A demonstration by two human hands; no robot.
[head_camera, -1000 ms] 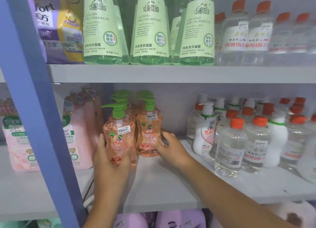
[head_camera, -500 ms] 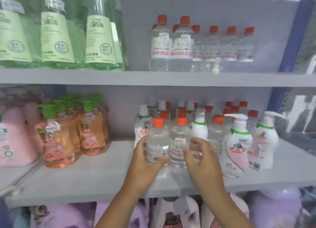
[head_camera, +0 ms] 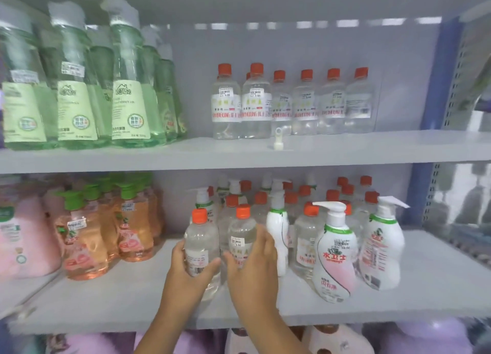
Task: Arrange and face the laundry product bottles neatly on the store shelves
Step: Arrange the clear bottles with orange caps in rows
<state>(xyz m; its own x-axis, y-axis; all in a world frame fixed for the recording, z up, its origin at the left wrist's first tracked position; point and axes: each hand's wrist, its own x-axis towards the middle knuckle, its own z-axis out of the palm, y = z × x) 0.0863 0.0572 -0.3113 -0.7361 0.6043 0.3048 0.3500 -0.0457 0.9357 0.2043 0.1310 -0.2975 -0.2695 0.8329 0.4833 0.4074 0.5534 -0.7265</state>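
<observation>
Both hands now grip front clear bottles (head_camera: 202, 247) — bare shelf (head_camera: 119, 300) leftward.

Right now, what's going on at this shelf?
A person is tidying a store shelf of laundry products. The left hand grips a clear orange-capped bottle at the front of the lower shelf, barcode side facing out. The right hand curls round the neighbouring clear bottle. White pump bottles stand to the right, orange pump bottles to the left.
</observation>
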